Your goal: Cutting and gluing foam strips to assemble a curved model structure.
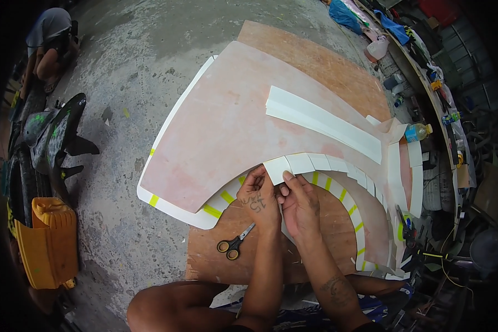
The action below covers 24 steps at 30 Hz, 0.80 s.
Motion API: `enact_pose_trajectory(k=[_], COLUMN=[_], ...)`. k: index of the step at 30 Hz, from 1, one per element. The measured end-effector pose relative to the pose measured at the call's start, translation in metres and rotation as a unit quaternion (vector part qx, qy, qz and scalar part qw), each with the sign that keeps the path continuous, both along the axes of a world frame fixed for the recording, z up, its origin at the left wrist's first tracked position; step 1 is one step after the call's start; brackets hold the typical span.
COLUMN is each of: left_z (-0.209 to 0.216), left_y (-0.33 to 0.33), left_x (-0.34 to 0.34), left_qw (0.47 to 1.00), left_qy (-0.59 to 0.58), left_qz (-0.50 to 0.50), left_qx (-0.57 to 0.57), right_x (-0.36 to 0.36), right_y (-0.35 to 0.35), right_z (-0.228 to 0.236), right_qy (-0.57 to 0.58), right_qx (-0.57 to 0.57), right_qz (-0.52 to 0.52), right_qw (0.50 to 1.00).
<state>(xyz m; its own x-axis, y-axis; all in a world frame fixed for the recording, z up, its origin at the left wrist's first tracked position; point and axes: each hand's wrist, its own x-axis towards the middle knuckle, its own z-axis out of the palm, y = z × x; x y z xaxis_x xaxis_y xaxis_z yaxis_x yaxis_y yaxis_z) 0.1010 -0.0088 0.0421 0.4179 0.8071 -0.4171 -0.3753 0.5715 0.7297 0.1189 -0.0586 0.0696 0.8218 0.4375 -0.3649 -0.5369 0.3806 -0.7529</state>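
I log the curved panel (205, 127) as pale pink, clouded with rosier patches. Card pieces (300, 162) and long strip (322, 123): plain white. White band (361, 239): striped with bright yellow-green tape (212, 211). Scissors (235, 242): black handles, yellow-lined loops, silver blades. Board (326, 238): reddish brown. Floor (127, 99): mottled grey. I also note an orange-yellow shell (55, 243) and a blue cloth (346, 15).

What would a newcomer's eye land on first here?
The large pale-pink panel across the middle, its curved cutout partly lined with white tabs. At that curve, the left hand and right hand hold a white piece. Black-handled scissors lie on the brown board below; a yellow part stands out lower left.
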Motion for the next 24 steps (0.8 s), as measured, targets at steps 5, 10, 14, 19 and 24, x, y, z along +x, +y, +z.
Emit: enact_pose_trajectory(k=[5,10,14,19,24], left_z=[-0.001,0.006,-0.011,-0.002,-0.010], left_y=[-0.001,-0.005,0.004,0.007,0.016], left_x=[0.001,-0.011,-0.025,-0.023,-0.015], left_qw=[1.000,0.995,0.979,0.927,0.899], left_qy=[-0.003,0.061,0.103,0.097,0.110], left_qz=[0.007,-0.001,-0.013,0.027,0.008], left_qx=[-0.007,0.079,0.173,0.360,0.424], right_x=[0.000,0.001,0.003,0.005,0.006], right_y=[-0.001,-0.001,0.000,0.000,0.001], right_z=[0.001,0.005,0.005,0.008,0.011], right_qy=[-0.004,0.000,-0.005,-0.008,-0.017], right_qx=[-0.024,-0.028,-0.018,-0.019,-0.027], right_qz=[0.002,-0.002,0.008,0.013,0.014], right_qw=[1.000,1.000,1.000,1.000,0.999])
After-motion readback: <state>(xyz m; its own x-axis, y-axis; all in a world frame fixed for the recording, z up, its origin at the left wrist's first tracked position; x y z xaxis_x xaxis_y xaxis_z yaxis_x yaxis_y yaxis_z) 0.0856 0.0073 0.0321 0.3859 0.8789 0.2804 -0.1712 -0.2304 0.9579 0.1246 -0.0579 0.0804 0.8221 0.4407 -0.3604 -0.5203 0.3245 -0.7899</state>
